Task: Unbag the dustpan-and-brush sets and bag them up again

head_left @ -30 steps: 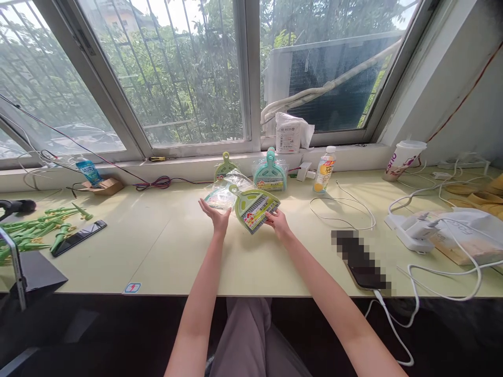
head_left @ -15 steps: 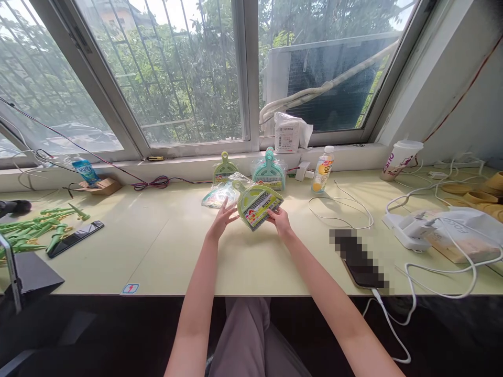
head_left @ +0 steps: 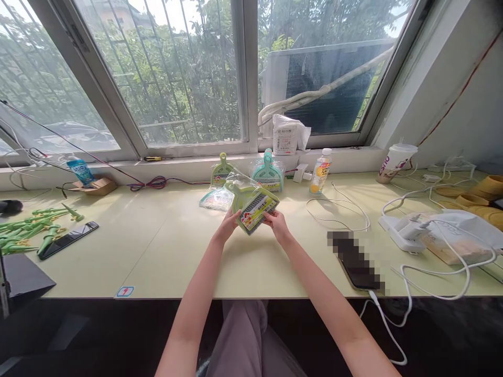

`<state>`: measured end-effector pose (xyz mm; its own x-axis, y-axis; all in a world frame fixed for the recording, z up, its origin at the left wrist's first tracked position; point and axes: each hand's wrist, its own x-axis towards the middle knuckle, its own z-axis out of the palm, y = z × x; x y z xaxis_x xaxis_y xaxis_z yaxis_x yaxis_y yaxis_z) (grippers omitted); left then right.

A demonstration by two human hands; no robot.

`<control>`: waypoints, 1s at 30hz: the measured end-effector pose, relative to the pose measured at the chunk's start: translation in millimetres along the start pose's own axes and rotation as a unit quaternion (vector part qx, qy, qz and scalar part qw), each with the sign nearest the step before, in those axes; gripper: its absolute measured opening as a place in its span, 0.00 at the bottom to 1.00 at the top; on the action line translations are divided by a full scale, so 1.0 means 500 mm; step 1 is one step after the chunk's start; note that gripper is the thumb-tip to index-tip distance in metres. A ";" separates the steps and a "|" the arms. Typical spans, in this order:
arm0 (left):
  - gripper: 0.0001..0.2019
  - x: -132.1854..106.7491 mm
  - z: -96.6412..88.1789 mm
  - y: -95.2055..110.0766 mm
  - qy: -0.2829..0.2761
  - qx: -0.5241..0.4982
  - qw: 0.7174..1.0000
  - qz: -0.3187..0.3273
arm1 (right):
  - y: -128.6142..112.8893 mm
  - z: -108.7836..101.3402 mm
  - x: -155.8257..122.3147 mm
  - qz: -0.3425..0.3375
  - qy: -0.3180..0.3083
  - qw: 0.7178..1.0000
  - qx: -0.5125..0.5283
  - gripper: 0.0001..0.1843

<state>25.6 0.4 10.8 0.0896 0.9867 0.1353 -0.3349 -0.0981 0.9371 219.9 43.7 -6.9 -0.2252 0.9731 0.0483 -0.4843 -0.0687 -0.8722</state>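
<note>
A small green dustpan set [head_left: 256,205] in clear plastic wrap is held tilted above the table, its barcoded, brightly printed label facing me. My left hand [head_left: 228,226] is closed on its left edge. At the lower right edge, my right hand [head_left: 278,225] pinches it. Just behind lies a clear plastic packet [head_left: 214,200] with something teal inside, partly covered by the held set. Against the sill lean another green dustpan set [head_left: 222,172] and a teal dustpan set [head_left: 268,175], both wrapped.
To the right are a juice bottle [head_left: 320,173], a phone [head_left: 356,262] on a white cable, a power strip [head_left: 404,235] and a paper cup [head_left: 396,163]. Leftward lie green plastic pieces [head_left: 23,230], a dark phone [head_left: 67,241] and a blue packet [head_left: 81,172].
My left hand, spread beside the dustpan set before, has closed on its left edge. The set has shifted slightly left, and its handle end shows more clearly. The whole view has shifted slightly.
</note>
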 end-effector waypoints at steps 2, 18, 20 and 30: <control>0.31 0.002 0.006 -0.002 0.010 -0.026 1.000 0.005 | -0.002 0.000 0.001 0.003 -0.010 1.000 0.003 0.21; 0.31 0.004 0.026 -0.025 -0.011 -0.010 0.999 -0.035 | -0.014 -0.002 -0.001 -0.004 -0.001 1.000 0.005 0.24; 0.31 0.000 0.031 -0.026 -0.020 0.001 0.998 -0.057 | -0.016 -0.005 0.000 -0.008 -0.005 1.000 0.009 0.24; 0.27 -0.008 0.057 -0.015 -0.058 -0.039 0.997 -0.028 | -0.027 -0.005 0.000 -0.033 0.001 0.999 0.033 0.24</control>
<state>54.5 -6.3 12.4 0.2170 0.9684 0.1231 -0.3970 -0.0277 0.9174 228.7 45.1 3.5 -0.1891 0.9764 0.1044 -0.5534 -0.0181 -0.8327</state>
